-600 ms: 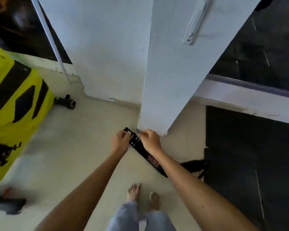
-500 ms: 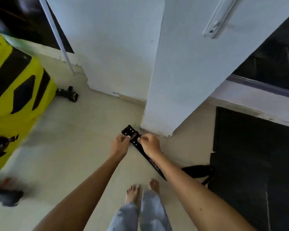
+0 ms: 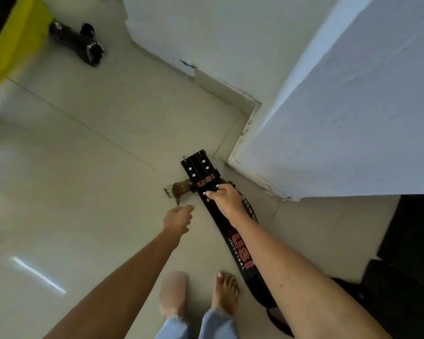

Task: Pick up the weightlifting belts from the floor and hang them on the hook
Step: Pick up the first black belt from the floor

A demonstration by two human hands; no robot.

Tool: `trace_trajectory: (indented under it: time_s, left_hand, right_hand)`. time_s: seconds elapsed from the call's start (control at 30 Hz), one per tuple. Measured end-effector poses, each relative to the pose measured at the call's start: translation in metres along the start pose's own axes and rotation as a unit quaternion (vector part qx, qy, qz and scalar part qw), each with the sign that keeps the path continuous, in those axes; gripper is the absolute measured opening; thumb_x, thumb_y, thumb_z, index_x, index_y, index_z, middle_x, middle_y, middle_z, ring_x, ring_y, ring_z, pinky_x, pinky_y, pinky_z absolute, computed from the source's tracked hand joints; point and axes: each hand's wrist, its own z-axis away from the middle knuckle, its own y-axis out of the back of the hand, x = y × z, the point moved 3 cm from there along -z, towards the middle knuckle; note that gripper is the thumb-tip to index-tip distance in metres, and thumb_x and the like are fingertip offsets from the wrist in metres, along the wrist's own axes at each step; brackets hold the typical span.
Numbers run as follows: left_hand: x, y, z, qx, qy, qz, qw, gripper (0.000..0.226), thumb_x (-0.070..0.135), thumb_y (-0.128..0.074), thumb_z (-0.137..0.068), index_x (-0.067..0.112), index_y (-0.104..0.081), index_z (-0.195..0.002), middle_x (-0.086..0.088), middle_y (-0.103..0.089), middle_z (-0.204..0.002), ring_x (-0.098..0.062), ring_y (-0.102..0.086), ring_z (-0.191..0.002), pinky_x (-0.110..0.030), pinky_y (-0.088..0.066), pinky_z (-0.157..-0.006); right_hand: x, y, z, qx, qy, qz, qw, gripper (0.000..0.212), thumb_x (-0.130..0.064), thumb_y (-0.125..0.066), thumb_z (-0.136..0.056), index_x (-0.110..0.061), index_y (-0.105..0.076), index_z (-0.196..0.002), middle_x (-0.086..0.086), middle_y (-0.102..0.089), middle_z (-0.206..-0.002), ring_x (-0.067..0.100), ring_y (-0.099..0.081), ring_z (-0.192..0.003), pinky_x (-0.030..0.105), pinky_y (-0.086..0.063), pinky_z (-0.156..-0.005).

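The right forearm (image 3: 291, 265) crosses the black belt (image 3: 240, 255), covering part of its red lettering and its lower stretch. The right hand (image 3: 224, 199) hides the belt beneath its fingers. A yellow object (image 3: 12, 37) is cut off upper left. One bare foot (image 3: 173, 293) is blurred.

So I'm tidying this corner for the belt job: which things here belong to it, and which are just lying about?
Job:
black belt, right hand on its studded end
brown belt by the left hand

Lying about:
dark object by the wall
yellow item
black mat
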Motion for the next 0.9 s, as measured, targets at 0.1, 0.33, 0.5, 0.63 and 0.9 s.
trace_trajectory:
  time_s: [0.1, 0.33, 0.5, 0.63, 0.9]
  left_hand:
    - [-0.029, -0.014, -0.059, -0.017, 0.017, 0.020, 0.999, 0.017, 0.031, -0.065, -0.084, 0.014, -0.062, -0.082, -0.006, -0.059, -0.082, -0.019, -0.053, -0.073, -0.032, -0.046, -0.067]
    - [-0.091, -0.016, -0.130, 0.003, 0.038, 0.082, 0.996, 0.024, 0.034, -0.063, -0.085, 0.011, -0.065, -0.090, -0.007, -0.063, -0.085, -0.021, -0.056, -0.075, -0.033, -0.046, -0.067]
    - [-0.090, 0.001, -0.102, 0.018, 0.043, 0.124, 0.991, 0.052, 0.051, -0.060, -0.083, 0.007, -0.062, -0.110, -0.006, -0.064, -0.093, -0.021, -0.058, -0.084, -0.034, -0.048, -0.075]
    - [-0.043, 0.017, -0.043, 0.014, -0.030, 0.183, 0.983, 0.066, 0.071, -0.046, -0.081, 0.016, -0.066, -0.113, -0.005, -0.070, -0.105, -0.021, -0.066, -0.098, -0.040, -0.052, -0.086]
    - [0.023, 0.072, 0.122, -0.038, -0.088, 0.242, 0.965, 0.065, 0.053, -0.078, -0.062, -0.002, -0.069, -0.097, -0.020, -0.073, -0.090, -0.033, -0.073, -0.082, -0.040, -0.059, -0.068]
  right_hand:
    - [0.006, -0.024, -0.076, 0.020, 0.033, -0.020, 0.999, 0.041, -0.024, -0.073, -0.084, -0.006, -0.059, -0.118, 0.004, -0.065, -0.114, 0.015, -0.062, -0.093, 0.021, -0.047, -0.070]
    - [0.041, -0.061, -0.182, 0.042, 0.046, 0.078, 0.995, 0.048, -0.017, -0.082, -0.071, -0.010, -0.059, -0.112, 0.004, -0.068, -0.109, 0.022, -0.065, -0.102, 0.039, -0.053, -0.090]
    - [0.038, -0.066, -0.121, -0.017, 0.077, 0.088, 0.993, 0.019, -0.017, -0.077, -0.079, -0.017, -0.068, -0.096, -0.001, -0.071, -0.095, 0.019, -0.067, -0.091, 0.039, -0.055, -0.086]
    - [0.002, -0.060, -0.030, -0.112, 0.137, 0.041, 0.983, 0.021, -0.015, -0.075, -0.081, -0.029, -0.072, -0.096, -0.004, -0.075, -0.097, 0.010, -0.071, -0.090, 0.028, -0.055, -0.080]
    - [-0.089, -0.010, 0.128, -0.112, 0.096, -0.050, 0.988, 0.021, -0.029, -0.079, -0.074, -0.020, -0.076, -0.093, 0.005, -0.079, -0.090, 0.022, -0.076, -0.085, 0.050, -0.060, -0.083]
